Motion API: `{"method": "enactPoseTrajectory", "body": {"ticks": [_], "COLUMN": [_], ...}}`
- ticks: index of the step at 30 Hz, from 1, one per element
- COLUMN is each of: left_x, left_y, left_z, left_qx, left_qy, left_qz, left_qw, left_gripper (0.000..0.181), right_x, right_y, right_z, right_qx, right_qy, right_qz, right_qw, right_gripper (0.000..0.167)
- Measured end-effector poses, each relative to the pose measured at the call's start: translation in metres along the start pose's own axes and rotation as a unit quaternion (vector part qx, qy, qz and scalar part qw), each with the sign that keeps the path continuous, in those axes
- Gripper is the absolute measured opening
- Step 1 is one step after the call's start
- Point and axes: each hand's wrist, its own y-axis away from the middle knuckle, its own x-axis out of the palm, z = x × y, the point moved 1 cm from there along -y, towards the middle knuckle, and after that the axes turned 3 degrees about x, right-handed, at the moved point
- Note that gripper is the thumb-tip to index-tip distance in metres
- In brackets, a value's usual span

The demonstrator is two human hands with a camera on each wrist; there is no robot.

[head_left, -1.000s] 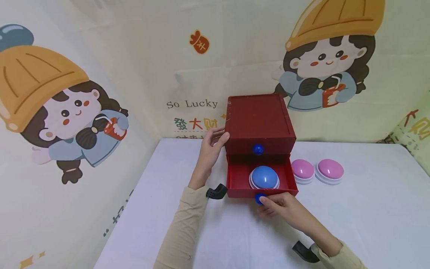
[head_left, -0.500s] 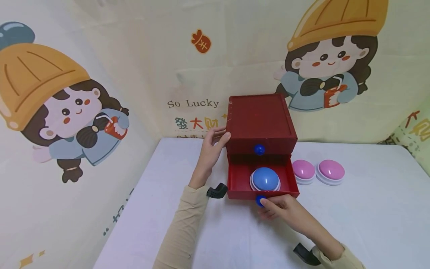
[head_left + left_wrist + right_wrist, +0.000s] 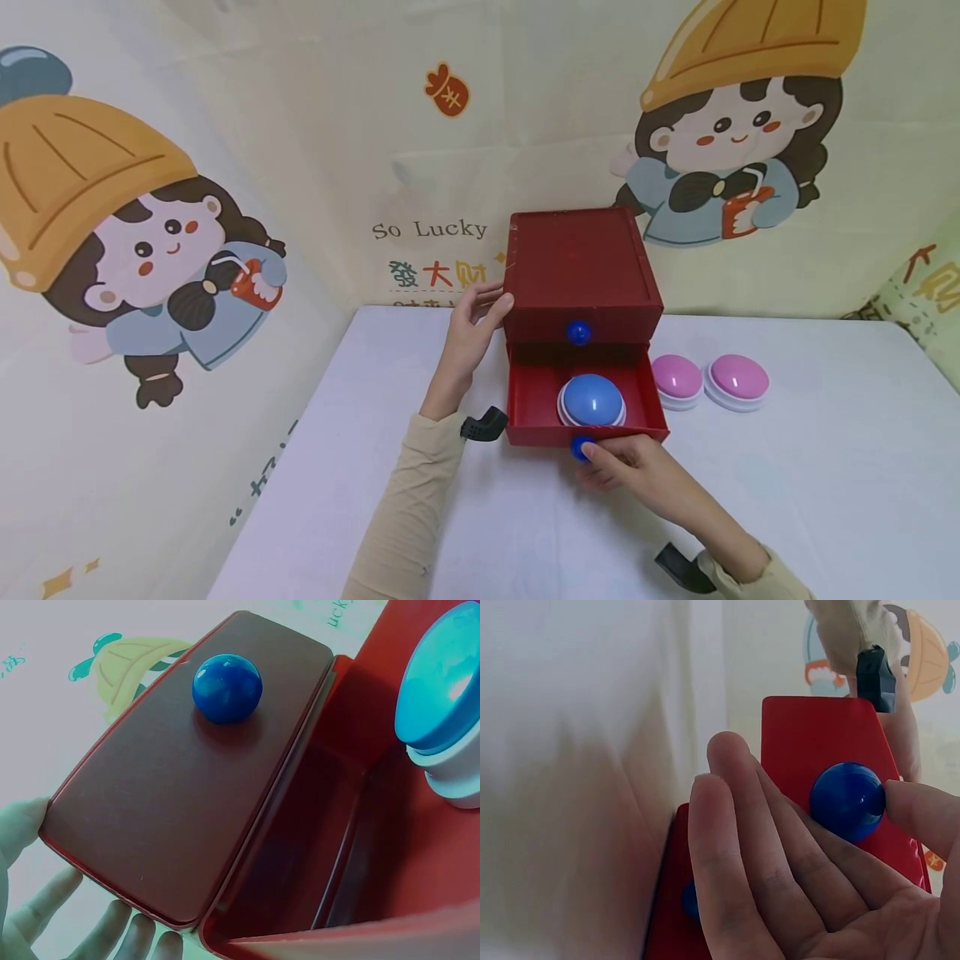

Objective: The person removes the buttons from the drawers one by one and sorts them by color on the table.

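Observation:
A small red two-drawer box (image 3: 581,262) stands on the table with its lower drawer (image 3: 534,434) pulled out and its upper drawer closed. Inside the lower drawer sits a domed blue push button (image 3: 592,400) on a white base. My left hand (image 3: 474,329) rests against the box's left side, thumb at the front edge; the left wrist view shows its fingers (image 3: 109,922) spread along that side. With thumb and forefinger, my right hand (image 3: 637,467) pinches the lower drawer's round blue knob (image 3: 847,801). The upper drawer's blue knob (image 3: 578,333) is untouched.
Two pink push buttons on white bases, a nearer-to-box one (image 3: 677,379) and an outer one (image 3: 738,380), stand right of the box on the white table (image 3: 810,475). A cartoon-printed cloth (image 3: 315,150) hangs behind the box and along the left.
The lower drawer has slid slightly further out toward me, my right hand moving with its knob. My left hand keeps its place on the box.

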Motion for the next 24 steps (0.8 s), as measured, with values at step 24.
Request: {"method": "enactPoseTrajectory", "body": {"ticks": [24], "left_x": [0.002], "left_y": [0.001], "left_z": [-0.002], "left_qx": [-0.009], "left_qy": [0.000], "left_qz": [-0.006], "left_qw": [0.9999], "left_gripper": [0.041], "right_x": [-0.025], "right_y": [0.021], "right_z": [0.020], "right_qx": [-0.024], "right_qy": [0.080], "right_qz": [-0.046], "right_qw": [0.9955], "right_gripper": [0.028]}}
